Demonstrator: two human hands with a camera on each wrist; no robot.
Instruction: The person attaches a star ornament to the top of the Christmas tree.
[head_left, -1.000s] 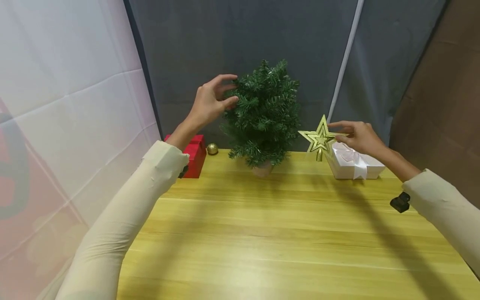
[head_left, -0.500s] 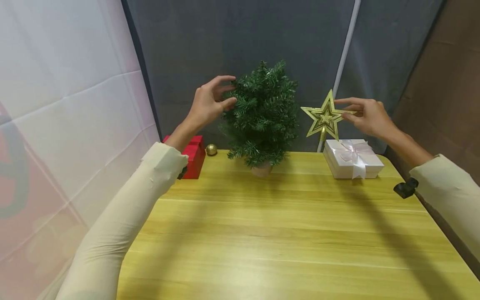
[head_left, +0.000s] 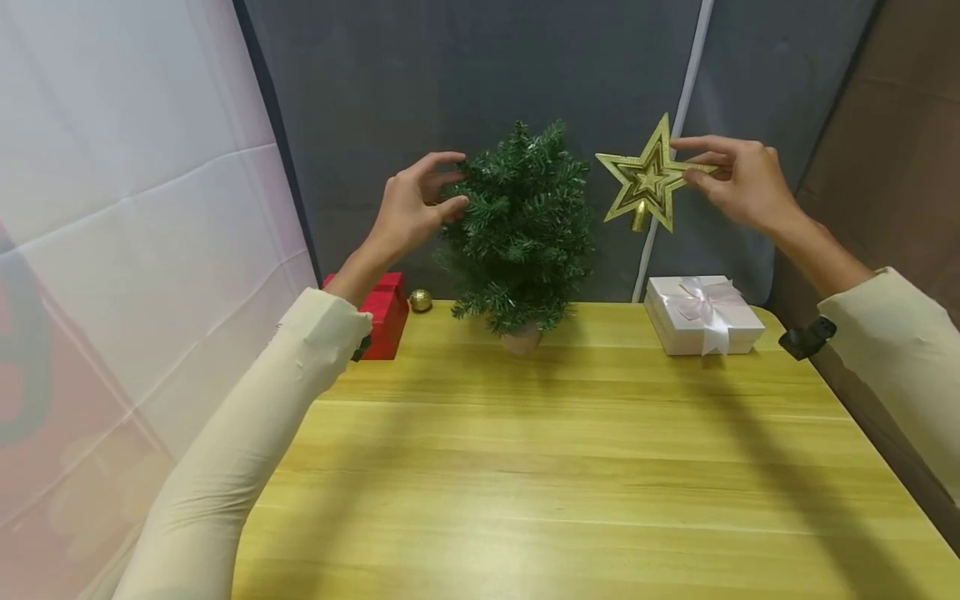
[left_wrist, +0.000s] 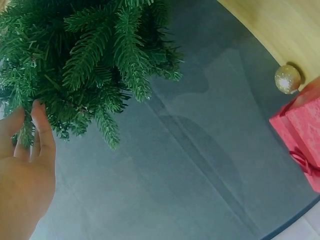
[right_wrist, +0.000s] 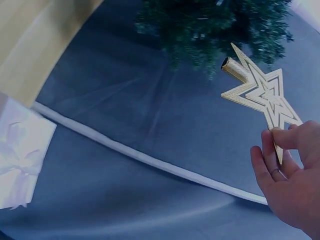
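A small green artificial Christmas tree (head_left: 521,225) stands in a pot (head_left: 521,339) at the back of the table. My left hand (head_left: 412,200) is at its upper left side, thumb and fingers curved round branch tips; in the left wrist view, a sprig lies between the thumb and fingers (left_wrist: 42,125). My right hand (head_left: 750,179) pinches one point of a gold star tree topper (head_left: 648,179) between thumb and fingers. The star hangs in the air right of the tree, apart from it, its hollow socket (right_wrist: 235,69) at the bottom in the head view.
A white gift box (head_left: 705,317) with a ribbon bow sits at the back right. At the back left are a red gift box (head_left: 386,317) and a gold ball ornament (head_left: 421,301). A dark cloth (head_left: 360,83) hangs behind the wooden table (head_left: 525,467).
My right hand has raised the star from near the white gift box to about the height of the tree's upper part. The left hand has stayed at the tree.
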